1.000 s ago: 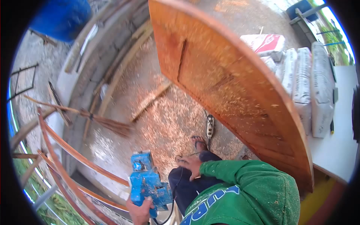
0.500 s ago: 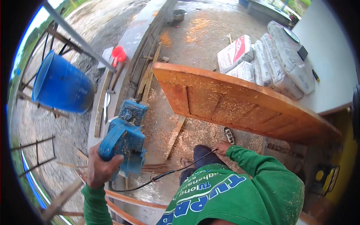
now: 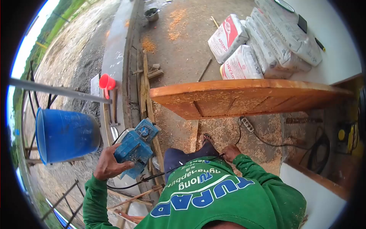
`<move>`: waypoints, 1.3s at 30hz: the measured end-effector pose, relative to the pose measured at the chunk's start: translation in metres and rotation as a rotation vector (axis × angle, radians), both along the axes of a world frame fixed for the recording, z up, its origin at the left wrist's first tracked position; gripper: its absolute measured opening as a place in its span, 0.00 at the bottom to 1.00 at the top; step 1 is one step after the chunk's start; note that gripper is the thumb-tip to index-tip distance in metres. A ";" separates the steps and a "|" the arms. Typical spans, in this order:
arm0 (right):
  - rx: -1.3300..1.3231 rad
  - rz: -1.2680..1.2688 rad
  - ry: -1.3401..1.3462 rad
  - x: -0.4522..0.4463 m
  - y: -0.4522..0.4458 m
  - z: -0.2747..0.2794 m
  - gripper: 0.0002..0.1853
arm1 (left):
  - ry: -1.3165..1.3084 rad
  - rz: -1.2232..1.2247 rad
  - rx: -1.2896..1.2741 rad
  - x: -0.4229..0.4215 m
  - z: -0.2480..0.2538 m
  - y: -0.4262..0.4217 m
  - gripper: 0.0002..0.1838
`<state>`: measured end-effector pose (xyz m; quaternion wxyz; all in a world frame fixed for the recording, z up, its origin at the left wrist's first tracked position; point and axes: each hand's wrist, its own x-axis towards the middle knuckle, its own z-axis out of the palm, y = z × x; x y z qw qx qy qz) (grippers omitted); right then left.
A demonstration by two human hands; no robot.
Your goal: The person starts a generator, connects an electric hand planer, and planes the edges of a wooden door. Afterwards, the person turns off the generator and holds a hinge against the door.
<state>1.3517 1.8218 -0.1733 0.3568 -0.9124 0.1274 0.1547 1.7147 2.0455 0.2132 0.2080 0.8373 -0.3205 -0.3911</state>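
Planer (image 3: 133,153) clamped in left fingers (image 3: 126,165), cord (image 3: 154,176) clamped in right fingers (image 3: 228,150), panel edge (image 3: 244,87) apart (shavings-strewn floor (image 3: 219,129) between)

Beneath you, the floor (image 3: 187,53) bears wood shavings (image 3: 217,129), a plank (image 3: 194,134) and a power strip (image 3: 247,124), with a dark pot (image 3: 151,15) farther off. The low wall (image 3: 115,49) at your left carries a red dipper (image 3: 107,81) and a hammer (image 3: 114,108).

At your twelve o'clock spreads grey concrete floor (image 3: 187,59); a low concrete wall (image 3: 115,57) borders it at eleven, daylit ground (image 3: 72,49) beyond at ten.
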 end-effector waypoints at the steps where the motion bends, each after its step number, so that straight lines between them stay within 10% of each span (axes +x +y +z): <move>1: 0.000 -0.031 -0.047 0.011 0.003 0.011 0.10 | -0.026 -0.028 0.041 0.013 0.003 -0.005 0.22; 18: -0.079 -0.705 0.293 0.164 0.122 0.063 0.09 | 0.122 -0.655 0.002 0.285 -0.060 -0.101 0.15; 39: -0.063 -1.029 0.363 0.151 0.170 0.049 0.11 | 0.269 -0.861 -0.025 0.245 -0.114 -0.182 0.10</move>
